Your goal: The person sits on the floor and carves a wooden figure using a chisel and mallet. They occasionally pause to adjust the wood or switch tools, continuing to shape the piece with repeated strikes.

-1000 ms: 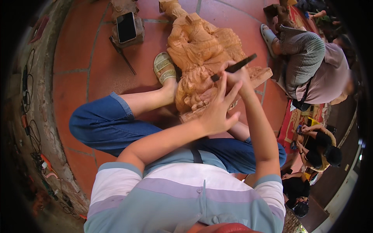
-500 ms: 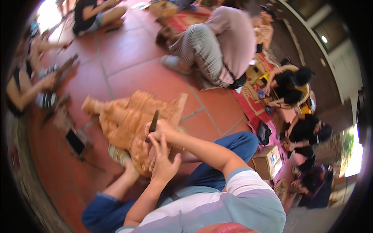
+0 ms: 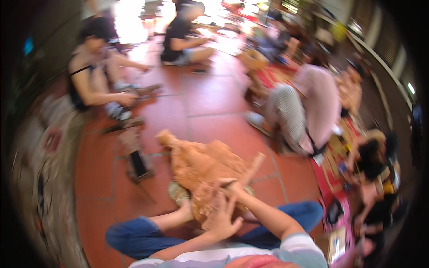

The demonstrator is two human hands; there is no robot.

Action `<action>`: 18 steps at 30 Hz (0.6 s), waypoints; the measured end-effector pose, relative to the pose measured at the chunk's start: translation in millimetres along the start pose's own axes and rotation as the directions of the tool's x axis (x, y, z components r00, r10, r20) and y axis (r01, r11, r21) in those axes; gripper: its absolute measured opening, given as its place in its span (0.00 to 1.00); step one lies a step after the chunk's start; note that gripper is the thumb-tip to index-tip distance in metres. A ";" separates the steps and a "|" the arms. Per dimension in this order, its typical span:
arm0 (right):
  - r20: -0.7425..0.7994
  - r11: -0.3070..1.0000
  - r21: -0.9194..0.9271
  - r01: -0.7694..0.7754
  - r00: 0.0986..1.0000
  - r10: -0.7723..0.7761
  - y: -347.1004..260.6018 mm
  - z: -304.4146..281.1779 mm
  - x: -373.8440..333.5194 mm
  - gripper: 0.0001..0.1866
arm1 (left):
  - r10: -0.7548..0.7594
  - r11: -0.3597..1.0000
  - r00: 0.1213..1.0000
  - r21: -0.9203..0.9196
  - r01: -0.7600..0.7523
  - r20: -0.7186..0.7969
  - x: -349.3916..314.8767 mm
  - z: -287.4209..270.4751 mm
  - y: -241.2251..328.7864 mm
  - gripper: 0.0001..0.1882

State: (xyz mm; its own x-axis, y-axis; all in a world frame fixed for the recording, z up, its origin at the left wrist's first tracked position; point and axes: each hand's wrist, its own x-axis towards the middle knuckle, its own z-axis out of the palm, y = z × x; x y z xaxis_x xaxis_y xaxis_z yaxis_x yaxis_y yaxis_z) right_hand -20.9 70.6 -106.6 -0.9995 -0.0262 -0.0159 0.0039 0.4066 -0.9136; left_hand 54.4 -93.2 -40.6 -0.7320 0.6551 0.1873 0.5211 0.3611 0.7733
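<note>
In front of me a carved piece of orange-brown wood [image 3: 203, 156] rests on the floor between my legs, its surface full of folds and relief. My right hand [image 3: 234, 191] is closed round a short, dark carving chisel [image 3: 226, 182] over the near part of the carving. Motion blur hides the chisel's exact shape and its tip. Just left of it, my left hand [image 3: 223, 217] lies with fingers stretched and apart against the wood, close to my right hand.
Red tiles [image 3: 96, 178] cover the floor. A dark, phone-like slab [image 3: 137, 163] leans on a block left of the carving. A person in pink [image 3: 319, 102] crouches ahead right; others sit around. A cardboard box [image 3: 335, 245] stands at my right, beside a red mat [image 3: 326, 178].
The view has tilted up and swung left, so the carving sits lower and further right. The chisel now lies flatter in my right hand. Both hands stay at the carving's near end.
</note>
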 end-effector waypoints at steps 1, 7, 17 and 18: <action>0.008 0.996 0.062 -0.063 0.998 0.063 -15.5 -4.3 -0.6 0.04 | 0.030 0.998 0.999 -0.059 -0.032 -0.033 3.6 7.8 -5.0 0.46; 0.158 0.957 0.180 -0.227 0.967 0.200 -20.1 0.4 -5.9 0.02 | 0.023 0.996 0.989 -0.082 -0.035 -0.147 -4.2 11.8 3.5 0.45; 0.159 1.000 0.016 0.005 0.987 -0.007 -28.7 -9.8 -7.7 0.05 | 0.012 0.990 0.998 -0.138 -0.019 -0.055 -6.2 10.4 -3.0 0.44; 0.188 0.995 -0.037 0.088 0.979 -0.079 -34.0 -13.6 -9.8 0.06 | 0.051 0.992 0.991 -0.111 -0.065 -0.125 -9.1 16.4 -2.9 0.44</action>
State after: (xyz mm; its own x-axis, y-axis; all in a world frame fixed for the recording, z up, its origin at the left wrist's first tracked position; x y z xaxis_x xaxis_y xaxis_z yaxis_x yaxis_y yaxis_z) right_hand -11.7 69.5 -69.8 -0.9730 -0.2298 -0.0198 -0.0848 0.4364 -0.8958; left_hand 66.8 -89.3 -54.5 -0.7533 0.5848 0.3008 0.5158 0.2415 0.8220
